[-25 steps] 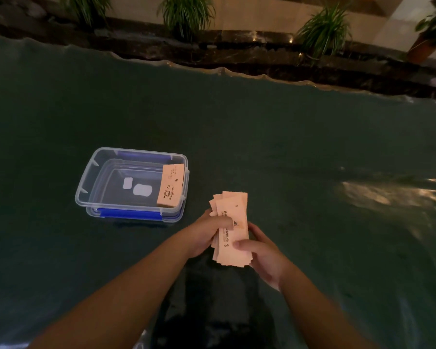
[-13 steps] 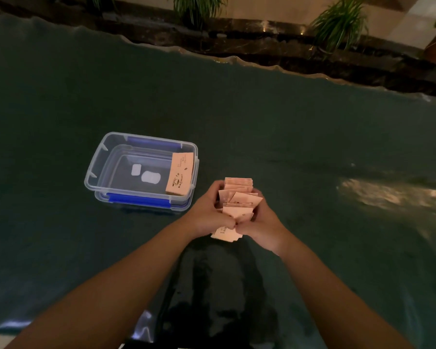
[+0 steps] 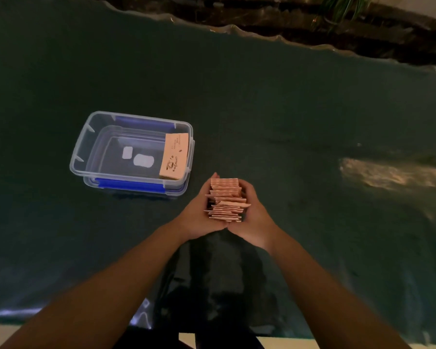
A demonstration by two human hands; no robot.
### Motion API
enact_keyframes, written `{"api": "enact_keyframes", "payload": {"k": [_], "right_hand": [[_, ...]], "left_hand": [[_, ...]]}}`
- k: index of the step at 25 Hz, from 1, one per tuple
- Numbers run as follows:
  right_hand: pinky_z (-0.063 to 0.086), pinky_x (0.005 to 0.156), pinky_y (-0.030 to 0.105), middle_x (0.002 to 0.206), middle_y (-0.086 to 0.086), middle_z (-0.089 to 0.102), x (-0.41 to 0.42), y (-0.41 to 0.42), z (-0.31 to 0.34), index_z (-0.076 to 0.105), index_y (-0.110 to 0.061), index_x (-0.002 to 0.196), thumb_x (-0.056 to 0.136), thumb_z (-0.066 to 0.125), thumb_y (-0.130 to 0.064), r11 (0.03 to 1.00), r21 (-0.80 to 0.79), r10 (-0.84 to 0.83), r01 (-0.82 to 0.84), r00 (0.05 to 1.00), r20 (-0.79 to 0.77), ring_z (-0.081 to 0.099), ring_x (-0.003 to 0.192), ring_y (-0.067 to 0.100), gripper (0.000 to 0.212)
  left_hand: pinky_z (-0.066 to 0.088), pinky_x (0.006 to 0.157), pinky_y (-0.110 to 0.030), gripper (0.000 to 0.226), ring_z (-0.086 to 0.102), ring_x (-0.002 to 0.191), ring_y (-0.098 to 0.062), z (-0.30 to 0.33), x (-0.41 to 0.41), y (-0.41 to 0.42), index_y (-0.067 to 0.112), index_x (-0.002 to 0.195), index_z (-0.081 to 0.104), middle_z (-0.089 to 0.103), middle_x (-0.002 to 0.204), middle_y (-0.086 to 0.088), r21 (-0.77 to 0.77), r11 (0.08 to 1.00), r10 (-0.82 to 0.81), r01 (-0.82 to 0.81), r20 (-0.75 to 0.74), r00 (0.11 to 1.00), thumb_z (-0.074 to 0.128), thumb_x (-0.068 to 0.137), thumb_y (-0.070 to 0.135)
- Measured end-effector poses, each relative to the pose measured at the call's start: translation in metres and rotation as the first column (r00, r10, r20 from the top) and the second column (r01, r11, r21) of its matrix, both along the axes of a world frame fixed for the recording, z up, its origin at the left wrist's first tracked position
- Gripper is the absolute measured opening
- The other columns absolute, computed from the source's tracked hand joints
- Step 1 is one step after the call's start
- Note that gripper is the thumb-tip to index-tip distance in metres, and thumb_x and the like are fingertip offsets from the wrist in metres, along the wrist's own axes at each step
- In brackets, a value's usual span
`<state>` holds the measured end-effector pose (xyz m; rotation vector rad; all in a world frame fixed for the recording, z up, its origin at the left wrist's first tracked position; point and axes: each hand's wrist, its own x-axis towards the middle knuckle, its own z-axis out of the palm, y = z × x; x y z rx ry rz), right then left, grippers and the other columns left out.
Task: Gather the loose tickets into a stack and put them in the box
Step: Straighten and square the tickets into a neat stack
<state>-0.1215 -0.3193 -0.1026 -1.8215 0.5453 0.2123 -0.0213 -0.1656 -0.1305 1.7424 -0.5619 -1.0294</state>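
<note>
Hands (image 3: 225,214) squeeze tickets (image 3: 225,200), seemingly edge-up.

Count on site: 1 clear box (image 3: 86,144), 1 ticket stack (image 3: 174,156) inside it, 1 loose ticket bundle (image 3: 225,200), individual tickets uncountable, 2 hands, 1 table (image 3: 287,109).

A dark green table (image 3: 262,102), seemingly under a clear wrinkled cover, carries a clear plastic box (image 3: 81,152) with blue clips, resting directly on it just beyond and to the left of the fingers (image 3: 213,180) that press the stack.
</note>
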Motion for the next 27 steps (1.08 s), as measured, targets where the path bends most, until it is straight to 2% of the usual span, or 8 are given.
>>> {"api": "enact_keyframes", "payload": {"k": [3,7,9,13,16,20,23,27], "right_hand": [[0.042,0.122,0.042,0.158,0.006,0.047,0.001,0.003,0.001,0.014,-0.021,0.167,0.076,0.086,-0.003,0.999,-0.021,0.031,-0.031,1.0,-0.005,0.055,0.139,0.014,0.117],[0.041,0.109,0.009,0.157,-0.008,0.049,0.004,0.004,-0.001,-0.001,-0.033,0.168,0.077,0.09,-0.005,0.999,-0.024,0.032,-0.032,0.999,-0.001,0.053,0.133,-0.011,0.131],[0.04,0.103,0.003,0.157,-0.011,0.048,0.003,0.003,-0.003,-0.004,-0.036,0.167,0.076,0.089,-0.005,0.999,-0.032,0.04,-0.041,0.999,-0.007,0.051,0.132,-0.016,0.134],[0.037,0.124,0.03,0.166,0.0,0.033,0.003,0.008,0.0,0.001,-0.029,0.168,0.074,0.09,-0.012,0.995,-0.09,0.03,-0.031,0.999,-0.019,0.046,0.146,0.007,0.131],[0.039,0.124,0.044,0.161,0.004,0.039,0.007,0.01,0.003,0.014,-0.028,0.166,0.076,0.084,-0.006,0.991,-0.137,-0.005,0.004,1.0,-0.005,0.05,0.143,0.015,0.116],[0.039,0.124,0.042,0.165,0.003,0.036,0.004,0.009,0.012,0.004,-0.033,0.167,0.073,0.089,-0.024,0.993,-0.109,0.047,-0.05,0.998,-0.031,0.05,0.143,0.011,0.127],[0.033,0.128,0.04,0.173,-0.002,0.021,0.003,0.013,0.017,-0.006,-0.032,0.168,0.07,0.092,-0.037,0.991,-0.084,0.099,-0.102,0.994,-0.042,0.037,0.153,0.011,0.139],[0.032,0.124,0.032,0.17,-0.004,0.023,0.009,0.017,0.015,-0.005,-0.03,0.168,0.073,0.093,-0.038,0.985,-0.129,0.109,-0.114,0.993,-0.042,0.039,0.147,0.006,0.137]], "left_hand": [[0.029,0.122,-0.038,0.131,0.047,0.138,-0.002,-0.003,-0.001,-0.006,0.032,0.163,-0.005,0.046,0.154,0.008,0.016,1.0,-0.013,0.013,0.04,0.999,0.091,0.073,0.032],[0.023,0.112,-0.014,0.137,0.037,0.135,0.018,-0.004,0.001,-0.013,0.036,0.16,-0.012,0.036,0.15,0.028,-0.021,1.0,-0.022,0.024,0.095,0.995,0.092,0.071,0.041],[0.02,0.113,-0.015,0.142,0.032,0.138,0.018,-0.003,0.004,-0.013,0.039,0.159,-0.015,0.03,0.156,0.026,-0.024,0.998,-0.046,0.049,0.128,0.991,0.094,0.067,0.043],[0.036,0.119,-0.034,0.118,0.048,0.132,0.007,0.001,0.006,-0.009,0.043,0.154,0.008,0.048,0.142,0.021,-0.007,0.998,-0.068,0.07,0.179,0.981,0.09,0.069,0.046],[0.044,0.115,-0.043,0.095,0.055,0.124,0.004,0.007,0.005,-0.008,0.033,0.147,0.028,0.055,0.133,0.018,-0.009,0.999,-0.032,0.035,0.206,0.978,0.086,0.073,0.045],[0.04,0.114,-0.025,0.113,0.05,0.13,0.005,0.01,0.009,-0.002,0.039,0.152,0.014,0.048,0.139,0.019,-0.011,0.997,-0.069,0.073,0.225,0.972,0.091,0.07,0.038],[0.027,0.1,0.0,0.14,0.035,0.129,0.025,0.005,0.012,0.006,0.039,0.158,-0.009,0.033,0.141,0.036,-0.015,0.994,-0.101,0.105,0.186,0.977,0.095,0.063,0.041],[0.027,0.099,-0.002,0.132,0.037,0.125,0.028,-0.002,0.011,0.006,0.037,0.158,-0.002,0.036,0.14,0.036,-0.001,0.994,-0.111,0.113,0.158,0.981,0.092,0.065,0.044]]}}
